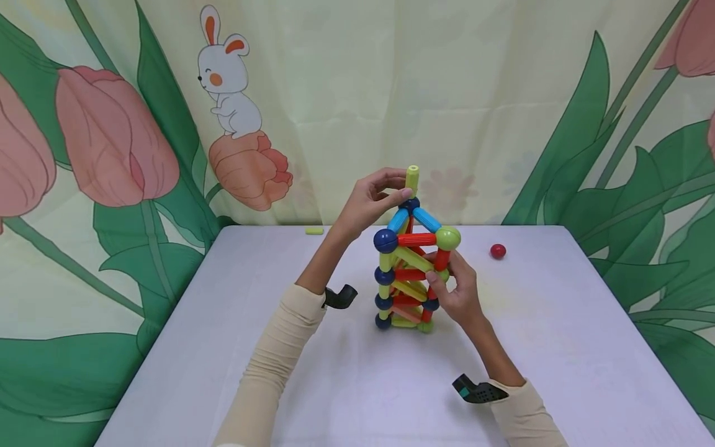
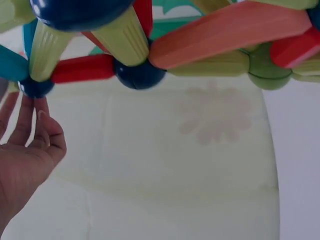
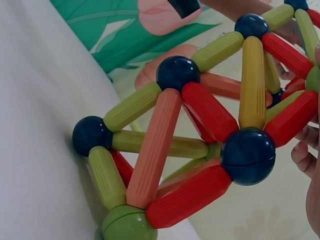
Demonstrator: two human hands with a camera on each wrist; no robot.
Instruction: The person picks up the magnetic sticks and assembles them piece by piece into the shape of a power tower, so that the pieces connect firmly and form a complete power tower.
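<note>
A tall tower [image 1: 411, 274] of magnetic building rods and balls stands upright on the table. Its rods are red, yellow-green, yellow, salmon and light blue; its balls are dark blue and green. At the peak, my left hand [image 1: 370, 202] pinches an upright yellow-green rod [image 1: 412, 179] low down, by the dark blue top ball [image 1: 409, 205]. The left wrist view has the left hand [image 2: 30, 155] with fingertips up at a dark blue ball [image 2: 36, 89]. My right hand [image 1: 460, 295] grips the tower's right side around a green ball, partly hidden; few of its fingers show in the right wrist view.
On the table [image 1: 223, 347], a loose yellow-green rod [image 1: 314, 230] lies near the back edge, left of the tower. A red ball [image 1: 498, 251] rests to the right. A curtain [image 1: 447, 112] printed with tulips and a rabbit hangs behind.
</note>
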